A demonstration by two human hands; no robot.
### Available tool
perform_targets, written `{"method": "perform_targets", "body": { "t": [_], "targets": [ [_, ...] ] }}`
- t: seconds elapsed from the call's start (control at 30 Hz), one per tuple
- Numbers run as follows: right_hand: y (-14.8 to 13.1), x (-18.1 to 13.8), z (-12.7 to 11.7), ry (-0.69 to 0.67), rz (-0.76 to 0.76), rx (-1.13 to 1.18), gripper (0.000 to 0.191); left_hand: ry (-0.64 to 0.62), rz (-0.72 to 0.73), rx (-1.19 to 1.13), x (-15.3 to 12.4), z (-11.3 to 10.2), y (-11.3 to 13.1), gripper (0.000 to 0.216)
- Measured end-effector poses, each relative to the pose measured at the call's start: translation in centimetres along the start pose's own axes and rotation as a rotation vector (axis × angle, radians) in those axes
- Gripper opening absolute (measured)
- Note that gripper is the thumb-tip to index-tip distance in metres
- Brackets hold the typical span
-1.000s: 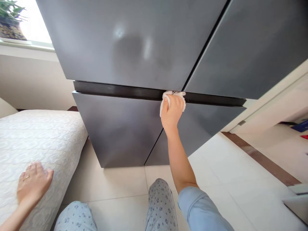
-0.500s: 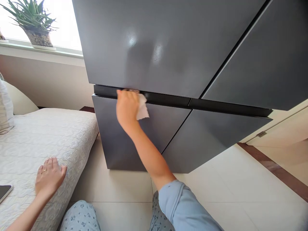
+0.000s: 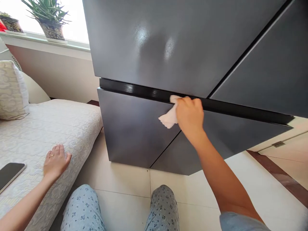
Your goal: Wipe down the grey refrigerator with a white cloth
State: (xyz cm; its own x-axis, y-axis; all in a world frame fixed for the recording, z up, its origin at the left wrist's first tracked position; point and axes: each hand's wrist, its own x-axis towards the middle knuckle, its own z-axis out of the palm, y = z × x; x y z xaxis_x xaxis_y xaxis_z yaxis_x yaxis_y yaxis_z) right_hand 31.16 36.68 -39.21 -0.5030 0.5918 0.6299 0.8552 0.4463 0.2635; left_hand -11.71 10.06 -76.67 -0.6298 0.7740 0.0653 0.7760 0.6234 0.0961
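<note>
A dark grey refrigerator [image 3: 134, 125] with four door panels fills the middle of the view. Across it runs a black recessed groove [image 3: 144, 91] between the upper and lower doors. My right hand [image 3: 190, 115] is closed around a pale cloth or tissue [image 3: 169, 118], with its fingers in the groove near the centre seam. One end of the cloth hangs out to the left over the lower left door. My left hand [image 3: 56, 160], a ring on one finger, lies flat on the quilted cover of a bed or couch [image 3: 60, 122].
A phone [image 3: 11, 175] lies on the cover left of my left hand. A patterned cushion [image 3: 12, 89] leans farther back. Potted plants [image 3: 53, 30] stand on the windowsill [image 3: 48, 43]. My knees [image 3: 163, 202] are above the tiled floor [image 3: 125, 202].
My right hand has moved right along the groove with the cloth, from the left part to the centre seam. My left hand still rests on the cover; the view has shifted slightly.
</note>
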Motion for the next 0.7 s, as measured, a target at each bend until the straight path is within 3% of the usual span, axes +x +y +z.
{"method": "perform_targets", "body": {
  "t": [0.07, 0.13, 0.23, 0.37, 0.5, 0.7],
  "targets": [
    [1.3, -1.0, 0.6, 0.094, 0.150, 0.020, 0.033, 0.063, 0.006, 0.014, -0.2, 0.0, 0.3, 0.068],
    [0.4, -1.1, 1.1, 0.145, 0.293, 0.046, 0.032, 0.101, -0.006, 0.010, -0.3, 0.2, 0.5, 0.067],
    [-3.0, 0.1, 0.8, 0.101, 0.393, 0.075, 0.035, 0.143, -0.043, -0.023, 0.0, 0.8, 0.7, 0.067],
    [-7.8, 2.1, -0.4, -0.023, 0.418, 0.064, 0.037, 0.186, -0.044, -0.038, 0.4, 1.6, 0.8, 0.069],
    [-13.7, 3.9, -0.1, -0.063, 0.291, 0.166, 0.035, 0.191, -0.065, -0.050, 0.6, 2.1, 0.6, 0.070],
    [-24.4, 7.0, 3.0, 0.018, -0.194, 0.359, 0.041, 0.242, -0.023, -0.105, 0.6, 3.2, 0.1, 0.071]
  ]
}}
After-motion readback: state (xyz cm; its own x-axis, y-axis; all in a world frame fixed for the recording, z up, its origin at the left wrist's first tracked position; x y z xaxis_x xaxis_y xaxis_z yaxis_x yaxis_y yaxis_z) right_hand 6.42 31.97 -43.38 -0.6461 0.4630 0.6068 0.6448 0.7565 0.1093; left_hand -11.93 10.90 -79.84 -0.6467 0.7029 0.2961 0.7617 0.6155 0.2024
